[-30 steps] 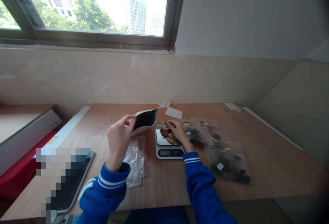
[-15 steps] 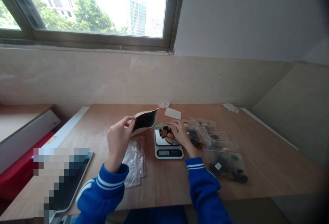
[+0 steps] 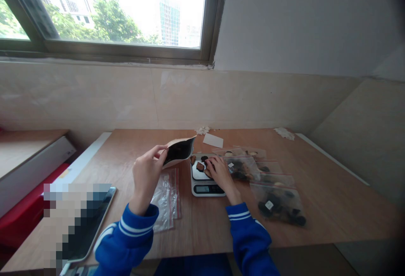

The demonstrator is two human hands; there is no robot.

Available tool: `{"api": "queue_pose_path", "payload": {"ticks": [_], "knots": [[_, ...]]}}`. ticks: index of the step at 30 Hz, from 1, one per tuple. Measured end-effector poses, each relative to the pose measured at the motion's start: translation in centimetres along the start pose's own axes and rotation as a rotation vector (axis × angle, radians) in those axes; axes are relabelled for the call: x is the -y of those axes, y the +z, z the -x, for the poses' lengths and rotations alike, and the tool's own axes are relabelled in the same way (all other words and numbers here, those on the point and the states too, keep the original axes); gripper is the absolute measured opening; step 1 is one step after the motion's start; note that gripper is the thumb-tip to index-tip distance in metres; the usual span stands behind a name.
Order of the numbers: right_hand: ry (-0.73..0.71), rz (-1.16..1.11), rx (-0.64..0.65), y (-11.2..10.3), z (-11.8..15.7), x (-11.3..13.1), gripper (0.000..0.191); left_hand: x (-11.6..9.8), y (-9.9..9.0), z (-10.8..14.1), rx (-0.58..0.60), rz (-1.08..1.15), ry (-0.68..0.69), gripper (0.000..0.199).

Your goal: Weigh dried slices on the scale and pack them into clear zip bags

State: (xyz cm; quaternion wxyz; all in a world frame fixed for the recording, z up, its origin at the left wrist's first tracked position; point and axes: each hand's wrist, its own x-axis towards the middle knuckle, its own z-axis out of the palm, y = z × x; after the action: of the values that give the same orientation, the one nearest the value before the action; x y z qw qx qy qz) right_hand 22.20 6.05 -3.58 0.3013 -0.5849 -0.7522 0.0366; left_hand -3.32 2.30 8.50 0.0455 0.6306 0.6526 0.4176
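Note:
My left hand (image 3: 149, 170) pinches the left edge of a pouch (image 3: 179, 151), tilted with its dark mouth gaping toward the scale. Over the right part of the small white digital scale (image 3: 194, 189), my right hand (image 3: 220, 175) reaches down with bent fingers among brown and black dried pieces (image 3: 200, 166). Whether its fingertips grip a piece is too small to tell. One brown piece (image 3: 193, 160) lies at the scale's upper left, beside the pouch. The scale's display is lit.
Filled zip bags of dark pieces (image 3: 280, 204) lie on the right. Flat clear zip bags (image 3: 166, 202) rest left of the scale. Behind it are a white card (image 3: 213, 140) and crumpled tissue (image 3: 202, 130). A tablet-like device (image 3: 91, 225) is at the left.
My right hand has moved slightly down over the scale. Fewer pieces show on the plate, and they lie more spread out. The pouch has barely moved.

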Motion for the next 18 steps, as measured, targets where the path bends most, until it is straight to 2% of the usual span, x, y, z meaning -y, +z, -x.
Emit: {"api": "queue_pose_path", "payload": {"ticks": [4,7,9,11,15,18], "knots": [[0.013,-0.061,-0.03,-0.1,0.1,-1.9,0.033,0.0,-0.1,0.2,0.002,0.011,0.011,0.024],[0.009,-0.106,-0.107,-0.2,0.0,-2.2,0.035,0.0,0.0,0.3,0.006,0.025,0.009,0.024],[-0.019,-0.128,-0.12,-0.2,-0.1,-1.4,0.034,0.0,0.0,0.4,0.009,0.028,0.0,0.024],[-0.084,-0.123,-0.059,0.0,-0.4,0.2,0.034,-0.1,0.0,0.4,0.013,0.019,-0.006,0.023],[-0.202,0.014,0.083,1.4,-1.0,3.4,0.034,-0.2,-0.1,0.5,0.028,0.004,-0.006,0.022],[-0.209,0.117,0.105,2.1,-1.3,4.2,0.031,-0.1,-0.2,0.6,0.025,0.004,0.0,0.022]]}}
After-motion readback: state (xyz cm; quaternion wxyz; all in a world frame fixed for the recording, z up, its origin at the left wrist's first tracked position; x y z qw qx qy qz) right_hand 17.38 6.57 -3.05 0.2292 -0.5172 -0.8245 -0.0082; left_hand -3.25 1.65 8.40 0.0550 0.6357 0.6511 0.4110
